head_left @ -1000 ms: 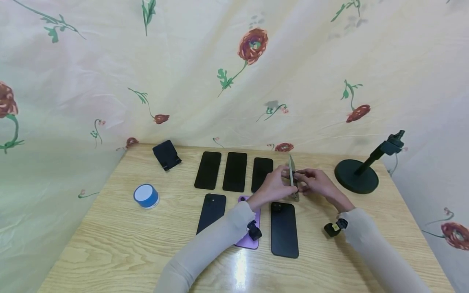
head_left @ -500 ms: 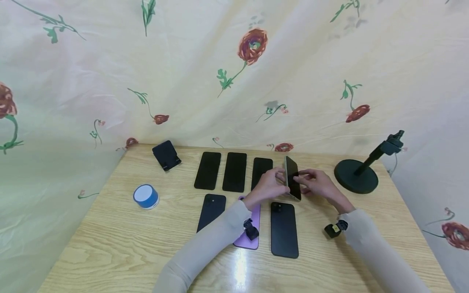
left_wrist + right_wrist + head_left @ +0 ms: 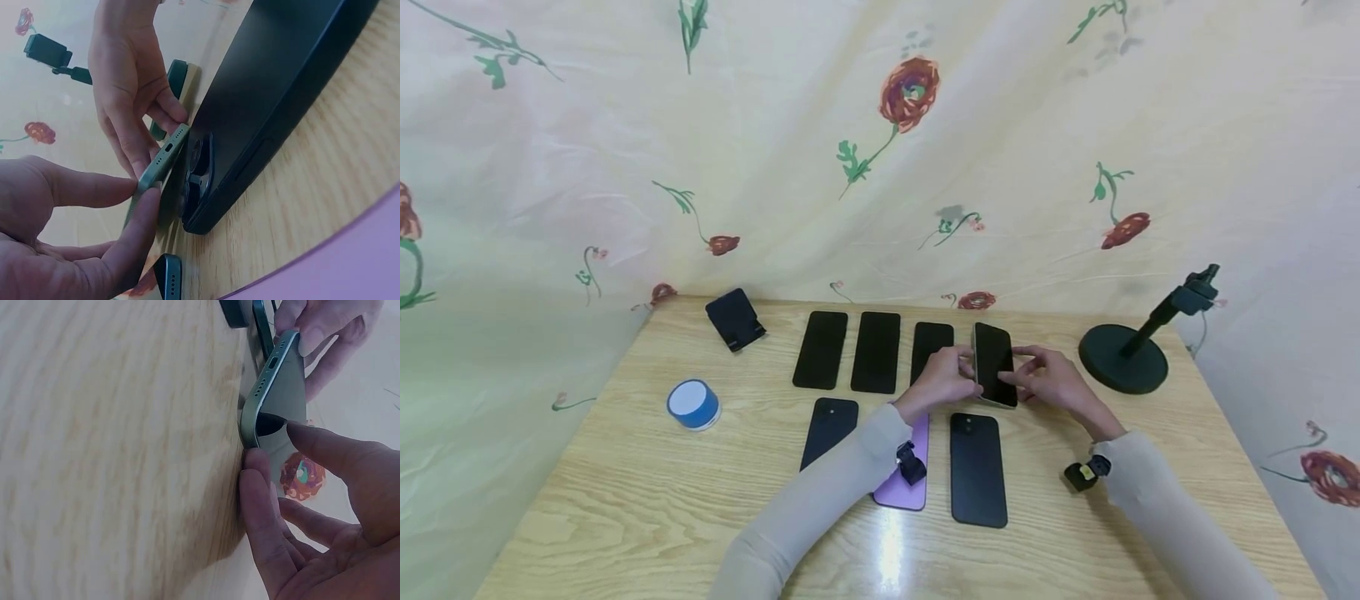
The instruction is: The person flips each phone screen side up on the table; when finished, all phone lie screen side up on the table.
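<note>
A smartphone [image 3: 994,364] with a black screen and pale green metal edge tilts just over the table, screen up, at the right end of the back row. My left hand [image 3: 942,377] pinches its left edge between thumb and fingers, also plain in the left wrist view. At the other edge my right hand [image 3: 1048,382] holds it, thumb on the screen [image 3: 281,394] and fingers under the rim. Beside it lies a black phone [image 3: 931,343], partly behind my left hand. In front, a dark phone [image 3: 978,471] lies back up, camera bump at its far end.
Two black phones [image 3: 820,350] lie farther left in the back row. A purple phone [image 3: 901,490] and a dark blue phone [image 3: 829,429] are partly under my left forearm. Around stand a black folding stand [image 3: 734,320], a blue-white round tub [image 3: 693,404] and a round-based stand [image 3: 1123,360].
The held smartphone has turned from nearly edge-on to lying flatter, its screen now facing up. Both hands stay at its edges. The head view has shifted slightly.
</note>
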The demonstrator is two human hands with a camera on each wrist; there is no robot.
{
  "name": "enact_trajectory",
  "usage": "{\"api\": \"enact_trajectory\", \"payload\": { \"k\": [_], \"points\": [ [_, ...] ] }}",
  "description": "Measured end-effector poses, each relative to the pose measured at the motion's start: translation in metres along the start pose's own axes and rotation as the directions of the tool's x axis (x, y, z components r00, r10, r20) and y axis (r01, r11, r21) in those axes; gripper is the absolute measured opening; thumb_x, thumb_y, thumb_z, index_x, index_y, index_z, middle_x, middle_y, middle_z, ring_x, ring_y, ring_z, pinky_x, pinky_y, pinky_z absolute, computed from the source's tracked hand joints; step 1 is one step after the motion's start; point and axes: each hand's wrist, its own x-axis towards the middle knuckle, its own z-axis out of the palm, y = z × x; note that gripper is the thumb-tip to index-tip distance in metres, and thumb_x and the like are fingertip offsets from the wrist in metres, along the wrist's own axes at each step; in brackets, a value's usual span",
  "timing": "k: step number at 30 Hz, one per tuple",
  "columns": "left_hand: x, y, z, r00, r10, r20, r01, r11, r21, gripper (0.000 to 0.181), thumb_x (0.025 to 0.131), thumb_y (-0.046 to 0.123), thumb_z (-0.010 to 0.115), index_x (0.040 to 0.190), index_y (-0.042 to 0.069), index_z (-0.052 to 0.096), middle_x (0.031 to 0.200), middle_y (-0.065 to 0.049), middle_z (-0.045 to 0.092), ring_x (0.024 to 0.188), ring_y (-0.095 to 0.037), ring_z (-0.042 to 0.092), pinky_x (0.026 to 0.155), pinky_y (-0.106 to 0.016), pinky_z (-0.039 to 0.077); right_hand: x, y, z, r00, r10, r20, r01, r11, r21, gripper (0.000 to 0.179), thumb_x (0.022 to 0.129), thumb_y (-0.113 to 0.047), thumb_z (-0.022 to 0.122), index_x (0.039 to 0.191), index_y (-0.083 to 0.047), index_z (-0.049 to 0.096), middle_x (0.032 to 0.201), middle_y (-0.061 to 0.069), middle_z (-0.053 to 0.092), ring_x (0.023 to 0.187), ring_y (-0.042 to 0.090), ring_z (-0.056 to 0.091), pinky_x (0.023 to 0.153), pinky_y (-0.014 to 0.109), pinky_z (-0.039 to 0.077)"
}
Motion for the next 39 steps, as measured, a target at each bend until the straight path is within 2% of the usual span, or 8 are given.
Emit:
{"api": "enact_trajectory", "payload": {
  "k": [6,12,17,21,25,27,31,39],
  "points": [
    [0.002,0.0,0.0,1.0,0.013,0.0,-0.013,0.998,0.069,0.063,0.085,0.005,0.082,0.143,0.0,0.059,0.11,-0.013,0.079,0.096,-0.017,0.073,0.075,-0.022,0.057,-0.002,0.0,0.002,1.0,-0.017,-0.02,0.016,0.999,-0.035,0.081,0.097,-0.033,0.074,0.158,0.003,0.036,0.111,0.022,0.069,0.074,0.016,0.074,0.068,0.032,0.063],
    [0.005,0.001,0.0,0.997,0.071,0.008,-0.07,0.965,0.251,0.058,0.085,0.011,0.083,0.137,-0.002,0.062,0.09,-0.003,0.076,0.09,-0.012,0.066,0.091,-0.023,0.054,-0.004,0.001,0.003,0.999,-0.026,-0.026,0.025,0.999,-0.048,0.081,0.096,-0.03,0.076,0.158,0.004,0.036,0.107,0.02,0.07,0.072,0.017,0.073,0.067,0.033,0.063],
    [0.008,0.003,0.002,0.998,0.051,0.027,-0.057,0.953,0.297,0.056,0.086,0.016,0.084,0.134,-0.001,0.062,0.078,0.002,0.066,0.079,-0.011,0.061,0.084,-0.023,0.053,-0.004,0.003,0.003,0.999,-0.029,-0.03,0.028,0.998,-0.049,0.081,0.096,-0.028,0.077,0.157,0.005,0.036,0.105,0.02,0.07,0.071,0.017,0.073,0.067,0.033,0.063],
    [0.009,0.008,0.003,0.999,0.001,0.042,-0.015,0.947,0.321,0.059,0.087,0.018,0.084,0.138,0.001,0.061,0.089,-0.005,0.073,0.084,-0.014,0.064,0.084,-0.026,0.053,-0.005,0.004,0.002,0.999,-0.035,-0.038,0.032,0.997,-0.063,0.082,0.095,-0.028,0.077,0.157,0.006,0.035,0.107,0.023,0.07,0.07,0.018,0.074,0.066,0.033,0.063],
    [0.01,0.013,0.002,0.998,-0.04,0.048,0.02,0.935,0.353,0.061,0.087,0.021,0.085,0.141,0.004,0.062,0.113,-0.009,0.076,0.093,-0.016,0.066,0.086,-0.027,0.055,-0.006,0.004,0.001,0.998,-0.037,-0.054,0.032,0.996,-0.088,0.081,0.095,-0.027,0.077,0.157,0.006,0.036,0.108,0.025,0.071,0.069,0.018,0.074,0.066,0.034,0.063],
    [0.009,0.014,0.002,0.997,-0.048,0.057,0.024,0.934,0.356,0.062,0.087,0.022,0.085,0.142,0.003,0.061,0.113,-0.009,0.077,0.096,-0.017,0.067,0.088,-0.028,0.056,-0.006,0.003,0.001,0.998,-0.035,-0.058,0.029,0.995,-0.094,0.081,0.095,-0.027,0.077,0.157,0.006,0.036,0.109,0.025,0.071,0.069,0.018,0.074,0.066,0.034,0.063],
    [0.006,0.013,0.0,0.997,-0.035,0.064,0.011,0.939,0.343,0.065,0.086,0.022,0.085,0.143,0.003,0.06,0.09,-0.003,0.077,0.102,-0.017,0.067,0.097,-0.029,0.055,-0.007,0.002,0.001,0.998,-0.033,-0.055,0.028,0.995,-0.095,0.081,0.095,-0.026,0.077,0.157,0.006,0.035,0.109,0.026,0.07,0.07,0.018,0.075,0.066,0.034,0.063],
    [0.004,0.007,-0.003,0.995,0.035,0.097,-0.06,0.961,0.27,0.065,0.087,0.016,0.082,0.144,-0.003,0.057,0.052,0.009,0.047,0.087,-0.01,0.06,0.11,-0.03,0.05,-0.008,0.001,0.002,0.998,-0.034,-0.051,0.03,0.996,-0.089,0.081,0.096,-0.026,0.076,0.157,0.006,0.035,0.11,0.026,0.07,0.071,0.018,0.075,0.067,0.034,0.063]
  ]
}}
